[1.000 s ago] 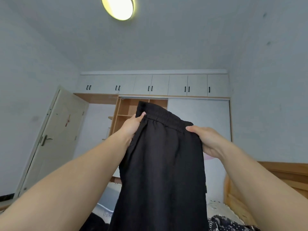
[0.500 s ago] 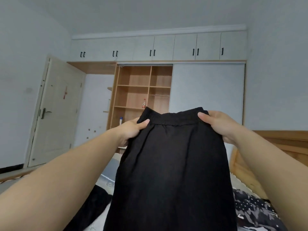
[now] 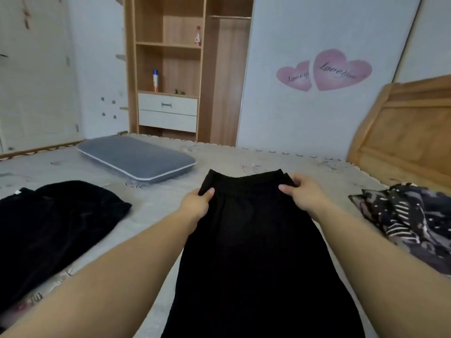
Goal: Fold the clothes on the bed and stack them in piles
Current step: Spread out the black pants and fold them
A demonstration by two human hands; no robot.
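Note:
A black pair of trousers (image 3: 253, 252) stretches from the bottom of the view out over the bed (image 3: 158, 206), waistband farthest from me. My left hand (image 3: 196, 203) pinches the left end of the waistband. At the right end, my right hand (image 3: 303, 195) grips the waistband with the thumb on top. A black velvety garment (image 3: 51, 223) lies crumpled on the bed to the left. On the right a dark patterned garment (image 3: 410, 220) lies bunched.
A grey flat pillow (image 3: 136, 158) lies on the bed beyond the trousers. The wooden headboard (image 3: 405, 132) rises at the right. Past the bed's far edge stand an open wooden wardrobe (image 3: 180, 69) with drawers and a white wall with pink heart stickers (image 3: 327, 71).
Both hands brought the trousers down from chest height, held up in the air, to low over the bed. My view tipped down from the ceiling and cupboards to the mattress.

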